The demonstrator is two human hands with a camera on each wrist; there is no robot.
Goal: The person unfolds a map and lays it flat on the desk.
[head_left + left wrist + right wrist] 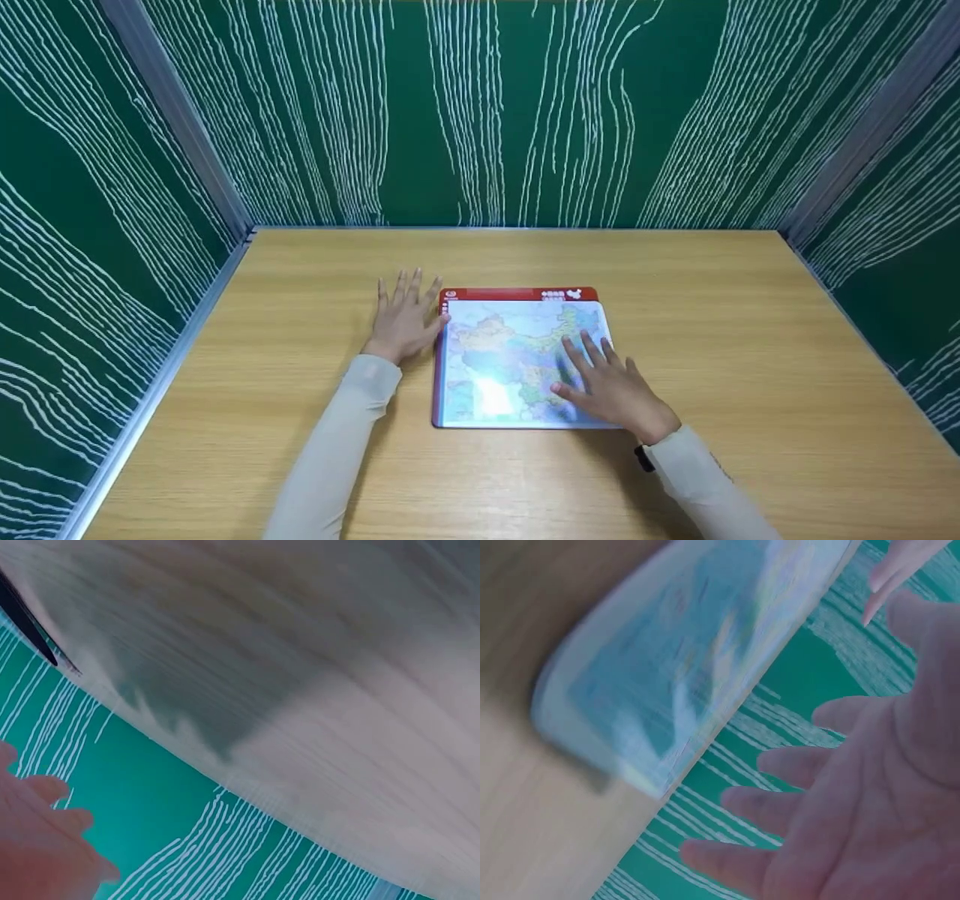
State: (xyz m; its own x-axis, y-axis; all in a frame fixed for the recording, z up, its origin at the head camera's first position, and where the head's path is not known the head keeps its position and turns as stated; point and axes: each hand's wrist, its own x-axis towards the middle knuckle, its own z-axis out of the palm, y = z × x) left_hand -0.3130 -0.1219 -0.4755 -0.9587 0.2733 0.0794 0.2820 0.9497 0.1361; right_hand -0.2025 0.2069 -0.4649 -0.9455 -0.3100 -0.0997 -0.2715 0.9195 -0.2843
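Observation:
A flat rectangular map board (495, 360) with a red top band lies on the wooden table, glare bright on its lower left. My left hand (403, 322) has its fingers spread at the board's upper left edge, the thumb over that edge; whether it touches cannot be told. Over the board's right side is my right hand (616, 390), fingers straight and apart, holding nothing. In the right wrist view the palm of the right hand (870, 802) shows apart from the map board (667, 682). The left wrist view shows only part of the left hand (45, 832).
A wooden table (750, 337) carries the board. Green panels with white wavy lines (405, 112) stand behind and at both sides, joined by grey metal posts (176, 112). A small black object (644, 458) sits at the right wrist.

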